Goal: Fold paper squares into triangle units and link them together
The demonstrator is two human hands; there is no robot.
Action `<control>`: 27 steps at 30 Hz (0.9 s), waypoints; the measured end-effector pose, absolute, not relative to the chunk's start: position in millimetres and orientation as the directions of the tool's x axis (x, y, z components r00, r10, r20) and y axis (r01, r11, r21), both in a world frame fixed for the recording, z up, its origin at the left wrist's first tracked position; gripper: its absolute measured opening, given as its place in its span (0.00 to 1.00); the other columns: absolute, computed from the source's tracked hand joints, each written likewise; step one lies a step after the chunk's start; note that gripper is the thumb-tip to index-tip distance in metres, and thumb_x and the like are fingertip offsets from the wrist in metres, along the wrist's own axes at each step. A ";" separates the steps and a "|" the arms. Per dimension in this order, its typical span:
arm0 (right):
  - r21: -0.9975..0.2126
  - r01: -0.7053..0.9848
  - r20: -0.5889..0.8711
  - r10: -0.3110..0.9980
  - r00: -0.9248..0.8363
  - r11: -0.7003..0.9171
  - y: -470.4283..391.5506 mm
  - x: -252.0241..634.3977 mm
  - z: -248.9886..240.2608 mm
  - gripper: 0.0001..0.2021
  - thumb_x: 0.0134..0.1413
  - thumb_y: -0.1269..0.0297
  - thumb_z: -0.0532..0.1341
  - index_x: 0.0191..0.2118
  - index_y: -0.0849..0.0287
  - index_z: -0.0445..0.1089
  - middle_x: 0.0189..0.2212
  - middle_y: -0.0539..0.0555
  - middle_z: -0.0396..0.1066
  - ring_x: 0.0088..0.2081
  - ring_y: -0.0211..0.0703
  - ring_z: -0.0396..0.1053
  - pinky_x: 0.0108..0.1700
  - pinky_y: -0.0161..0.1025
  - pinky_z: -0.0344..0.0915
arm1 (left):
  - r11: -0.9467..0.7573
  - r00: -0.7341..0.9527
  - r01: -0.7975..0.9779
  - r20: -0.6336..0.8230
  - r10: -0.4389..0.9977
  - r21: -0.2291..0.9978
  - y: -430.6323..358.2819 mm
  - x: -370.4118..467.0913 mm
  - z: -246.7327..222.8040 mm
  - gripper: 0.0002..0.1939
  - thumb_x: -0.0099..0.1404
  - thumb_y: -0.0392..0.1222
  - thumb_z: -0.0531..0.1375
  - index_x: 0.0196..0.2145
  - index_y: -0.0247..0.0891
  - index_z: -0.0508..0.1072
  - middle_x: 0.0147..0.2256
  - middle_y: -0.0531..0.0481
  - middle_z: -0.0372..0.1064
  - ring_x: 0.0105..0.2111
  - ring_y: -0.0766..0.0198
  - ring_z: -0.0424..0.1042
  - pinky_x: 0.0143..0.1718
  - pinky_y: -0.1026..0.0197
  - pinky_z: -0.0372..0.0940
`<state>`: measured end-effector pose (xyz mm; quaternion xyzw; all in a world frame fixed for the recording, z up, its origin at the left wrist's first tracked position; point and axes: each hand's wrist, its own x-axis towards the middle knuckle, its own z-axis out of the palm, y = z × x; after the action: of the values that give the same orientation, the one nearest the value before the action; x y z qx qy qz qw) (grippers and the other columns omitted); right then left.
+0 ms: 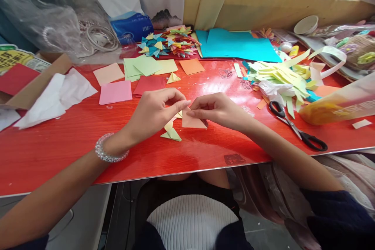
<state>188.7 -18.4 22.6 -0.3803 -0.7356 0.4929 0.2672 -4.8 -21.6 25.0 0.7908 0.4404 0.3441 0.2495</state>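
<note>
Between my hands is a peach-coloured piece of paper [193, 121], held just over the red table. The thumb and fingers of my left hand [164, 107] pinch its upper left corner. My right hand [219, 109] grips the paper's upper right side, thumb in front. The fingers partly cover the sheet, so its folds are hard to make out. Small folded pieces in yellow and green [171, 134] lie just below my left fingers. Beyond the hands stands a folded yellow piece [173, 78], beside a stack of red squares [149, 85].
Pink squares [115, 92], green squares [146, 65] and an orange square [191, 66] lie behind my left hand. Scissors [295, 127] rest at right, near paper strips [281, 78] and a bottle [340, 101]. A pile of folded pieces [181, 43] and blue sheets [240, 46] sit at the back.
</note>
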 end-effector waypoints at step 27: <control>-0.940 -0.224 -0.123 0.868 -0.481 -0.257 -13.6 174.9 14.2 0.18 0.55 0.48 0.57 0.37 0.60 0.66 0.27 0.54 0.72 0.30 0.38 0.73 0.31 0.34 0.71 | -0.877 0.427 0.368 0.782 0.454 0.308 -20.3 -8.4 17.6 0.06 0.62 0.31 0.58 0.32 0.40 0.73 0.30 0.53 0.74 0.31 0.69 0.73 0.31 0.67 0.68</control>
<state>174.9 -13.6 14.2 -0.3384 -0.4758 0.7170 0.3807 -8.4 -20.3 17.6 0.8434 0.2437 0.4767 0.0447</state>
